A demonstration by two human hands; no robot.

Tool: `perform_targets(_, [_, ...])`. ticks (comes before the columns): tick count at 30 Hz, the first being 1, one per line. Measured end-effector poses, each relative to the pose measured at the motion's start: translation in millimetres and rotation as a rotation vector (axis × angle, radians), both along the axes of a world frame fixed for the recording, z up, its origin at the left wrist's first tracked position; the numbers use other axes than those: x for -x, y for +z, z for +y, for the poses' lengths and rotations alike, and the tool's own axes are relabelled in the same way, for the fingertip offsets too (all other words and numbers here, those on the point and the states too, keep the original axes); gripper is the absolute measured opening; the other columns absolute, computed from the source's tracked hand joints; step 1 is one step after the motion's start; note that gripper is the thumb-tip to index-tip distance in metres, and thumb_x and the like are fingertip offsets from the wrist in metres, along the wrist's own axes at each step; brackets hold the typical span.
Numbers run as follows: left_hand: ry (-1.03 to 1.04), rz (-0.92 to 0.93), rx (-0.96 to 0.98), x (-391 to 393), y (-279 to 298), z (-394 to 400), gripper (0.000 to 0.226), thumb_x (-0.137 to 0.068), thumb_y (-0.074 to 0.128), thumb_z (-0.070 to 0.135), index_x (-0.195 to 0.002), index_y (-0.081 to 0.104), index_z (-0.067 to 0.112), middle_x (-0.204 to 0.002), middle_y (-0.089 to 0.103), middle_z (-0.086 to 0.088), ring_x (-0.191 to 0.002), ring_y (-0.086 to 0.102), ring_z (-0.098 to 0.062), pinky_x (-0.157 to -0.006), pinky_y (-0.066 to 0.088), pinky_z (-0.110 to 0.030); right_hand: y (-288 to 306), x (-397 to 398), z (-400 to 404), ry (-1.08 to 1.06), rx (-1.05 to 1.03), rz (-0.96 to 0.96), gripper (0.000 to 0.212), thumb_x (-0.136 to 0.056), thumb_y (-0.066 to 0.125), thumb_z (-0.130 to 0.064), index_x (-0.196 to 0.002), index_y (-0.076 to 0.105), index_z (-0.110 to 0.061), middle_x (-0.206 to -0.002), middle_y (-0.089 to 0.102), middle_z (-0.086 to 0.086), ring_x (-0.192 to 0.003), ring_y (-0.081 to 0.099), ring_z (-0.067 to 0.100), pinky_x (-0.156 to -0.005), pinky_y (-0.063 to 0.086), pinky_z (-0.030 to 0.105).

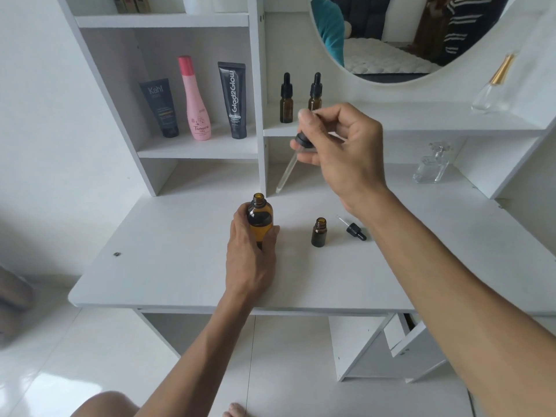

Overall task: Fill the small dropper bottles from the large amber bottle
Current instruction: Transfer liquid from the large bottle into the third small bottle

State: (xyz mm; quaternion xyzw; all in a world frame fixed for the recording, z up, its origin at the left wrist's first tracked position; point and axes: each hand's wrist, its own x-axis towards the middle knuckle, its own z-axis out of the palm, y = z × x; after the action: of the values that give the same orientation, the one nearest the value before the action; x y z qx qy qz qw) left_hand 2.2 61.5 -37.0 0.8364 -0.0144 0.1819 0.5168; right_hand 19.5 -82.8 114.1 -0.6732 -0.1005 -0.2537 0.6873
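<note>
The large amber bottle [260, 216] stands uncapped on the white desk [168, 266], with my left hand [251, 257] wrapped around its lower body. My right hand [340, 152] is raised above and to the right of it, pinching the bulb of a long glass dropper [290, 164] whose tip slants down-left, above the bottle's mouth. One small amber bottle [319, 233] stands open on the desk to the right, its small dropper cap [354, 230] lying beside it. Two capped small dropper bottles [286, 99] [315, 93] stand on the shelf behind.
A dark tube [161, 108], a pink bottle [195, 100] and a black tube [235, 100] stand in the left shelf cubby. Clear perfume bottles sit at the right [430, 165] [493, 88]. A round mirror [406, 34] hangs above. A drawer [406, 335] is ajar under the desk.
</note>
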Motion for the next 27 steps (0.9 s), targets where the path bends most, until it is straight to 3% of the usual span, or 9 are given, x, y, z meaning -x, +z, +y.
perform_targets(6, [-0.005,0.002,0.002,2,3,0,0.051,-0.097,0.062,0.028,-0.142,0.036,0.026,-0.133,0.054,0.002,-0.108,0.06,-0.023,-0.09,0.049,-0.035,4,-7,22,0.049,0.0,-0.01,0.015,-0.093,0.072,-0.017,-0.081,0.066,-0.011,-0.079,0.069,0.008,-0.076,0.076,0.028,-0.065,0.061,0.031])
perform_targets(10, [-0.011,0.005,0.007,4,5,0,0.051,-0.098,0.062,0.027,-0.142,0.037,0.025,-0.134,0.052,0.004,-0.108,0.056,-0.018,-0.088,0.044,-0.029,0,-11,25,0.055,0.068,-0.008,0.015,-0.092,0.073,-0.019,-0.082,0.066,-0.011,-0.078,0.071,0.008,-0.076,0.076,0.026,-0.068,0.064,0.039])
perform_targets(14, [-0.016,0.008,0.007,4,5,0,0.051,-0.098,0.062,0.028,-0.142,0.036,0.026,-0.132,0.051,0.006,-0.105,0.055,-0.015,-0.087,0.043,-0.028,-3,-15,30,0.053,0.111,-0.008,0.016,-0.092,0.073,-0.019,-0.083,0.066,-0.007,-0.082,0.072,0.019,-0.075,0.076,0.031,-0.065,0.064,0.038])
perform_targets(23, [-0.011,0.015,0.01,5,6,-1,0.05,-0.097,0.062,0.028,-0.141,0.037,0.027,-0.132,0.052,0.006,-0.095,0.059,-0.017,-0.084,0.048,-0.034,-5,-22,35,0.047,0.312,-0.008,0.026,-0.091,0.075,-0.022,-0.084,0.068,0.003,-0.072,0.071,0.012,-0.066,0.076,0.019,-0.062,0.064,0.046])
perform_targets(27, [-0.015,0.018,0.009,5,7,-1,0.049,-0.098,0.061,0.028,-0.14,0.037,0.028,-0.127,0.049,0.011,-0.092,0.057,-0.015,-0.082,0.046,-0.032,-9,-23,37,0.061,0.359,-0.013,0.024,-0.091,0.074,-0.021,-0.078,0.065,-0.003,-0.068,0.069,0.006,-0.066,0.075,0.021,-0.061,0.063,0.048])
